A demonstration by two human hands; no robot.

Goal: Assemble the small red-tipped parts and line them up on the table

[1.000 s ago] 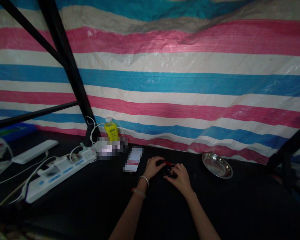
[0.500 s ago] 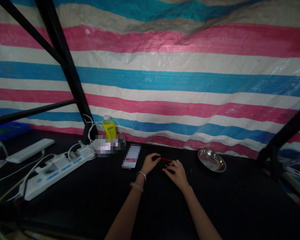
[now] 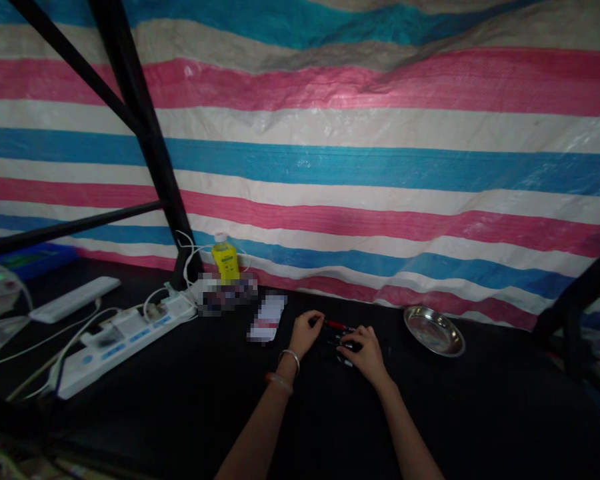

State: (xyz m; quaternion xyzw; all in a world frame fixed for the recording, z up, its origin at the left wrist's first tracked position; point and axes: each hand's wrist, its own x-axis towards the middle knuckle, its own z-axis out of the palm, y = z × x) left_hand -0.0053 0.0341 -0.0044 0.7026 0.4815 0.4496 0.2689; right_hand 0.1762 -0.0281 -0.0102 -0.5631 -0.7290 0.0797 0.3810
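Observation:
On the black table, a slim red pen-like stick (image 3: pixel 337 325) lies between my two hands, with several dark sticks of similar shape close below it. My left hand (image 3: pixel 306 333), with a bracelet and a bangle at the wrist, has thumb and fingertip pressed together near the red stick's left end. What that pinch holds, if anything, is too small to make out. My right hand (image 3: pixel 367 352) bends over the pile from the right, its fingers closed on a black pen-like stick (image 3: pixel 347 345). Its fingers partly cover the sticks, and their dark colour blends into the table.
A round metal dish (image 3: pixel 434 331) stands at the right. Left of my hands lie a phone (image 3: pixel 267 319), a yellow bottle (image 3: pixel 225 261) and a white power strip (image 3: pixel 120 350) with cables. Black frame posts (image 3: pixel 153 143) and a striped tarp (image 3: pixel 330 163) rise behind.
The view has shifted slightly, so the scene sits a little farther right. My hands are a bit farther apart, and more of the red and dark sticks shows between them.

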